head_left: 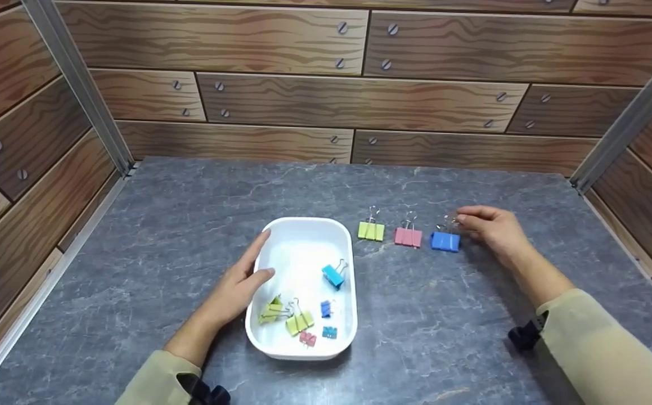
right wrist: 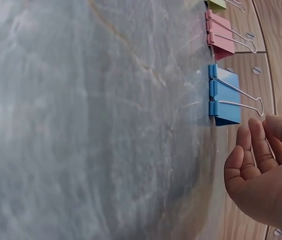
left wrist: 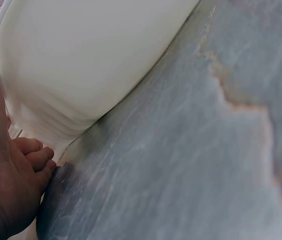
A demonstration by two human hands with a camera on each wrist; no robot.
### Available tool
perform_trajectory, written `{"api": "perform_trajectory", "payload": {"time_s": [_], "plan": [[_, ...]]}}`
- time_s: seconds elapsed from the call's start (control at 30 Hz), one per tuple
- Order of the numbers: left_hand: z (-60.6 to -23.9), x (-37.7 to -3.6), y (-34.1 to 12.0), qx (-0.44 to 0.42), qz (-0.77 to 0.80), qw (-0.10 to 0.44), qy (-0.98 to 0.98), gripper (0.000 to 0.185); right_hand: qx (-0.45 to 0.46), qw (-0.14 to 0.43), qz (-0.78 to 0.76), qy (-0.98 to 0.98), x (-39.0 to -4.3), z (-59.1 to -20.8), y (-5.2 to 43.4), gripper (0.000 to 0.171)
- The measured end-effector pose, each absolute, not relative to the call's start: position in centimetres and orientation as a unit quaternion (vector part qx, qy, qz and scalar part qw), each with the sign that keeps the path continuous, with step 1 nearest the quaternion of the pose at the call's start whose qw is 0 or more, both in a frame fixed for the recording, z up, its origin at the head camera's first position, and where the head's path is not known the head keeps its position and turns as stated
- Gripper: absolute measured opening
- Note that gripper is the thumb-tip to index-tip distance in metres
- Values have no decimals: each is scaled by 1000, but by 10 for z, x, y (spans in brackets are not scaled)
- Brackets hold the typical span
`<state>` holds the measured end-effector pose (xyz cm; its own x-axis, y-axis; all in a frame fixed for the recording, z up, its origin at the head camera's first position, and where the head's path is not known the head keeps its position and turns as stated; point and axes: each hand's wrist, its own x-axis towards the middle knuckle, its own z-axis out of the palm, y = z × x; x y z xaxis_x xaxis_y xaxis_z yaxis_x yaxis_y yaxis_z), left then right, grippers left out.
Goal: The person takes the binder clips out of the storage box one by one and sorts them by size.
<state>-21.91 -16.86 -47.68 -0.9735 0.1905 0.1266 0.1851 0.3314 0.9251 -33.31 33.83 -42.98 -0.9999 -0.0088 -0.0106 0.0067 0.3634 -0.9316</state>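
Observation:
My left hand [head_left: 235, 289] holds the left side of a white plastic tray [head_left: 303, 247], its thumb over the rim; in the left wrist view its other fingers bend against the outer wall. On the table to the right of the tray stand three large binder clips in a row: yellow-green [head_left: 371, 231], pink [head_left: 408, 237] and blue [head_left: 445, 242], their wire handles pointing away. Beside the blue clip's handles is my right hand [head_left: 497, 233], fingers loosely bent. The right wrist view shows its fingertips close to the wire, with nothing held between them.
Inside the tray lie a light-blue clip [head_left: 333, 277], yellow-green clips [head_left: 300, 322], and small blue [head_left: 326, 309], teal [head_left: 329, 332] and pink [head_left: 307, 338] clips. Wood-patterned walls [head_left: 280, 101] enclose the grey marbled table [head_left: 190, 197] at the back and sides.

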Motion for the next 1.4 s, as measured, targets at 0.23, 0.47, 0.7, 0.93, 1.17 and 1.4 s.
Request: {"api": "perform_trajectory", "payload": {"time_s": [0.23,0.47,0.7,0.93,1.17,1.4], "plan": [[-474,-219,-167,109,565,6,818,72,-34,-26,-540,841,-328,-412,342,34],[-475,-219,-167,108,562,5,820,72,-83,-57,-508,855,-319,-386,318,40],[-475,-217,-166,107,559,1,822,72,-145,-62,-492,856,-303,-366,272,34],[-477,-218,-167,104,559,3,823,72,-185,-17,-512,839,-285,-355,228,28],[-476,-217,-169,106,567,13,817,72,-246,17,-537,807,-269,-352,186,23],[-476,-218,-170,113,569,13,814,72,-303,79,-540,781,-250,-361,142,24]]}}
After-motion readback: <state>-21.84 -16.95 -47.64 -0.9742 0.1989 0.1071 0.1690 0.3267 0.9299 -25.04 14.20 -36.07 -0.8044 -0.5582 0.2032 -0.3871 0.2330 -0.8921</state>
